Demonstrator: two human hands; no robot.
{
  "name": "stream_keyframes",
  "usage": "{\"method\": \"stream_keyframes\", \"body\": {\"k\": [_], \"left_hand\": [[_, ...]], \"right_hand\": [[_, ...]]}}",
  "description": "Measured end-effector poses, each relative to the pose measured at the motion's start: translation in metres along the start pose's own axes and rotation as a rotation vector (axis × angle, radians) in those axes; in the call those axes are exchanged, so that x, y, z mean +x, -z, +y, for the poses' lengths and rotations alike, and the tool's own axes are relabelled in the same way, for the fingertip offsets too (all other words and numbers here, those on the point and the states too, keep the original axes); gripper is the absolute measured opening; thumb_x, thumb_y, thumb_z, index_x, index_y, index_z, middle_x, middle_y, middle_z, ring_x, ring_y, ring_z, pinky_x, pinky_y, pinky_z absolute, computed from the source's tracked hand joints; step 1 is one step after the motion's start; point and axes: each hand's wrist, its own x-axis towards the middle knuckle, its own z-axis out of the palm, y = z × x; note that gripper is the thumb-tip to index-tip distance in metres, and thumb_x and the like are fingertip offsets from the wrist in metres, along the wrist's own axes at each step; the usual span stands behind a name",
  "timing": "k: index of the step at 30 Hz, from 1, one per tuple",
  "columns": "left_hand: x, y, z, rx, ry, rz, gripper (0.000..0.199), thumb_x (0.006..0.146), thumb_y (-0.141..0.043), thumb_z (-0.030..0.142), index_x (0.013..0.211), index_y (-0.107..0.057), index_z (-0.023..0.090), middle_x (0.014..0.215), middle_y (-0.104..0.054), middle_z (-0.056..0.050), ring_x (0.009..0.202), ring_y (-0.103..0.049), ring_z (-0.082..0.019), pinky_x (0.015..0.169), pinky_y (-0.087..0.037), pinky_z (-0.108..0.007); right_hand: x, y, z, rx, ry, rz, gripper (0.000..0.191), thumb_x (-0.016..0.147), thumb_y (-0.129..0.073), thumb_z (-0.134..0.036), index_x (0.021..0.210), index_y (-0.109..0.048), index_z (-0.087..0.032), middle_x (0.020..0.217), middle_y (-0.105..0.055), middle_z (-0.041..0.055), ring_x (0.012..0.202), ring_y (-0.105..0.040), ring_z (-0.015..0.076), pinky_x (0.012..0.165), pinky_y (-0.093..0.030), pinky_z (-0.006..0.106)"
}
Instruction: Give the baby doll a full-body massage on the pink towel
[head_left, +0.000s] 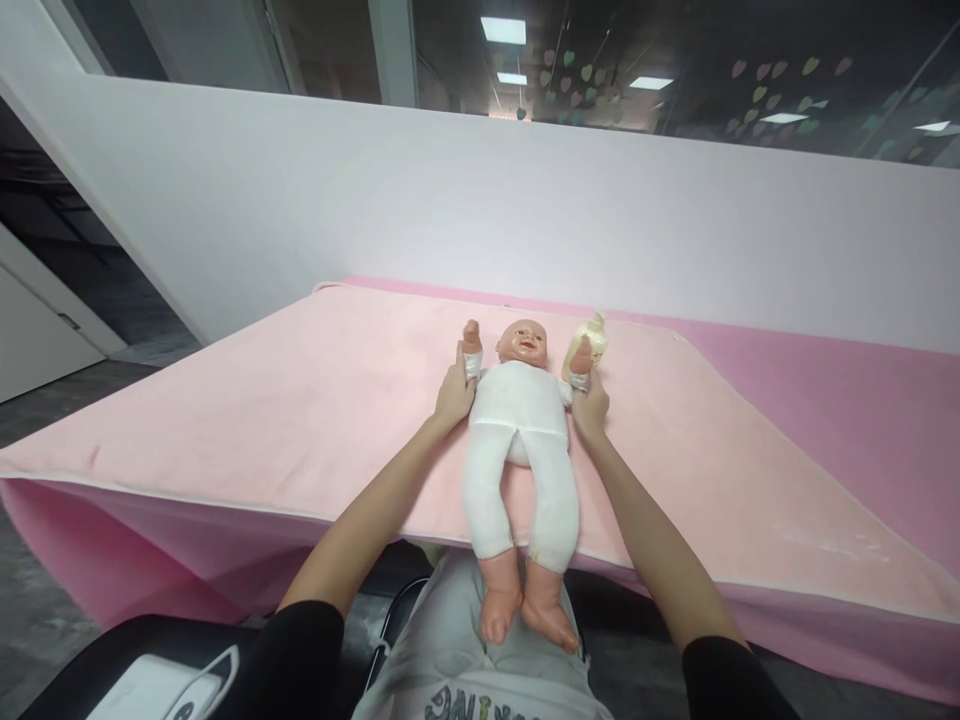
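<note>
A baby doll (521,400) in a white cloth suit lies on its back on the pink blanket, head away from me. Its bare feet hang past the table's front edge, over my lap. My left hand (455,392) is closed around the doll's forearm on the left, near the white cuff. On the other side my right hand (591,405) grips the other forearm just below its cuff. Both doll hands point upward. Just behind the doll's raised hand on the right stands a pale yellow pump bottle (596,335), partly hidden by it.
A pink blanket (300,400) covers much of the table, over a darker pink cloth (840,420). Behind rises a white partition (450,200) with glass above. At the lower left, a white device (157,690) with a cable rests on a black surface.
</note>
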Motion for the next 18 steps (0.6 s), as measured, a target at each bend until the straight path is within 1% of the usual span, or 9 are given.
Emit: {"method": "stream_keyframes", "body": {"k": [2,4,7,9,11,14,16,18], "left_hand": [[-0.001,0.001,0.005,0.163,-0.035,-0.060,0.074,0.083,-0.042,0.018,0.150,-0.011,0.017,0.112,-0.057,-0.016,0.102,-0.054,-0.029,0.089,-0.040,-0.041],[-0.002,0.000,0.008,0.289,-0.058,-0.113,0.068,0.084,-0.039,0.015,0.149,-0.019,0.021,0.105,-0.056,-0.014,0.099,-0.052,-0.029,0.088,-0.040,-0.040],[-0.003,-0.001,0.011,0.396,-0.088,-0.158,0.062,0.084,-0.036,0.012,0.144,-0.033,0.028,0.102,-0.053,-0.012,0.097,-0.050,-0.027,0.088,-0.040,-0.038],[-0.003,-0.002,0.013,0.420,-0.087,-0.163,0.059,0.085,-0.035,0.011,0.141,-0.039,0.030,0.100,-0.051,-0.012,0.095,-0.049,-0.026,0.087,-0.040,-0.037],[-0.005,-0.003,0.014,0.435,-0.079,-0.169,0.057,0.086,-0.035,0.012,0.140,-0.041,0.032,0.100,-0.050,-0.012,0.095,-0.048,-0.026,0.087,-0.040,-0.037],[-0.006,-0.005,0.011,0.441,-0.071,-0.159,0.058,0.086,-0.035,0.012,0.140,-0.040,0.033,0.104,-0.050,-0.012,0.098,-0.048,-0.027,0.087,-0.040,-0.039],[-0.005,-0.005,0.007,0.403,-0.067,-0.135,0.060,0.085,-0.035,0.011,0.142,-0.037,0.031,0.106,-0.052,-0.013,0.099,-0.049,-0.027,0.088,-0.040,-0.040],[-0.003,-0.005,0.003,0.300,-0.067,-0.105,0.064,0.083,-0.037,0.011,0.144,-0.034,0.027,0.109,-0.055,-0.013,0.102,-0.051,-0.028,0.091,-0.039,-0.042]], "right_hand": [[-0.002,0.000,-0.001,-0.110,0.089,-0.085,0.062,0.070,-0.041,-0.008,0.129,-0.053,-0.023,0.117,-0.063,0.0055,0.106,-0.057,0.0240,0.094,-0.043,0.036],[-0.003,0.000,-0.002,-0.184,0.164,-0.151,0.063,0.071,-0.040,-0.006,0.129,-0.054,-0.024,0.122,-0.061,0.0049,0.108,-0.055,0.0236,0.094,-0.042,0.035],[-0.004,0.000,-0.005,-0.273,0.200,-0.229,0.051,0.077,-0.040,-0.010,0.121,-0.062,-0.024,0.115,-0.064,0.0053,0.105,-0.056,0.0239,0.092,-0.043,0.035],[-0.005,0.000,-0.009,-0.321,0.199,-0.266,0.044,0.080,-0.040,-0.014,0.114,-0.066,-0.025,0.108,-0.066,0.0060,0.099,-0.057,0.0238,0.088,-0.044,0.034],[-0.005,0.001,-0.011,-0.361,0.192,-0.292,0.043,0.081,-0.040,-0.013,0.111,-0.068,-0.025,0.104,-0.065,0.0064,0.094,-0.058,0.0231,0.084,-0.044,0.033],[-0.007,0.000,-0.011,-0.394,0.185,-0.292,0.044,0.080,-0.041,-0.013,0.113,-0.067,-0.025,0.105,-0.064,0.0077,0.090,-0.058,0.0230,0.082,-0.044,0.032],[-0.007,-0.001,-0.007,-0.361,0.189,-0.270,0.045,0.079,-0.041,-0.014,0.117,-0.063,-0.024,0.109,-0.063,0.0079,0.092,-0.057,0.0233,0.082,-0.044,0.033],[-0.006,-0.001,-0.003,-0.267,0.180,-0.231,0.049,0.076,-0.042,-0.013,0.120,-0.060,-0.025,0.112,-0.062,0.0065,0.095,-0.057,0.0231,0.083,-0.044,0.033]]}}
